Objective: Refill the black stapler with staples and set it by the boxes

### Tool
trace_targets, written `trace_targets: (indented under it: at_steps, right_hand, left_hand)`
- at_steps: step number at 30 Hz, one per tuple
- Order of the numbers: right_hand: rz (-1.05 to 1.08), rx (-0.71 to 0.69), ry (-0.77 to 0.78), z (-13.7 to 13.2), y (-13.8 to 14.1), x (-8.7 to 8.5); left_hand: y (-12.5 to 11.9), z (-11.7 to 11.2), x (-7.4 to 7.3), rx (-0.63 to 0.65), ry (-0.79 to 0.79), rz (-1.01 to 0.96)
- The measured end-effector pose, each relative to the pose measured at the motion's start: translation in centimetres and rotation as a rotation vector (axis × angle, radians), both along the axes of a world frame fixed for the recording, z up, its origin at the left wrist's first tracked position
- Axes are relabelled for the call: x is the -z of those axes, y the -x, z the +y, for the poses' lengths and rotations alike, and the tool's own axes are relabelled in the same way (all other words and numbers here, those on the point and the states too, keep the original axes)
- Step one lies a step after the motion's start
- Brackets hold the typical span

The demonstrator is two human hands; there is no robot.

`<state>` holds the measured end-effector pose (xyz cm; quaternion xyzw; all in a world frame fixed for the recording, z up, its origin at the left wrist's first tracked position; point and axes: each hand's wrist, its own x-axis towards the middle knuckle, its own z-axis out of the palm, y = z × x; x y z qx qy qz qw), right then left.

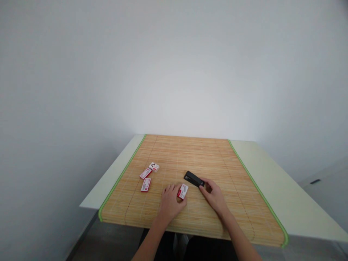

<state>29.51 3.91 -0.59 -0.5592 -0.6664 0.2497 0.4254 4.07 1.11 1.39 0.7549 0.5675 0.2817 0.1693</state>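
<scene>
Black against a mat of pale slats, a stapler [194,178] lies in the head view just beyond the fingertips of the right hand [213,195], which has thumb and fingers clamped about its near end; its other end points away from them, obliquely to the left. The left hand [171,199] curls around a red-and-white box [182,191], probably of staples: the index finger is at its left side and the thumb near its lower edge, but whether they are clamped on it or only rest against it cannot be told.

The step in hand appears to be the handling of stapler and box together, one per hand. The next move would call for a steady right-hand hold and a sure pinch of the left finger and thumb.

Counted: one stapler; four small boxes, one at the left fingers and three well apart to their left. Of these three, a flat red-edged box [146,184] is nearest the fingers, a second flat box [146,173] lies beyond it, and a white box with dark print [154,166] is farthest; one slatted mat [190,152], beneath both hands; one white table [111,177].
</scene>
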Motion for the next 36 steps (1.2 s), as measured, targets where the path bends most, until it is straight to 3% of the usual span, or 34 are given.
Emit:
trace_targets:
  at_steps: [4, 12, 15, 24, 36]
  right_hand:
    - [-0.021, 0.070, -0.037, -1.5, 0.7, 0.1]
    - [-0.030, 0.094, -0.073, -2.9, 1.9, -0.5]
    - [-0.020, 0.121, -0.062, -3.8, 2.4, -0.5]
    - [-0.110, 0.107, 0.003, -6.5, 3.4, 0.8]
    - [-0.198, 0.052, -0.014, -5.6, 2.0, 0.4]
  left_hand:
    - [0.3, 0.4, 0.4, -0.037, 0.005, 0.014]
    - [3.4, 1.6, 0.0, 0.163, 0.145, -0.107]
    - [3.9, 2.0, -0.2, 0.180, 0.164, -0.134]
    - [2.5, 2.7, -0.3, 0.152, 0.104, -0.080]
    - [0.6, 3.1, -0.7, 0.209, 0.085, -0.040]
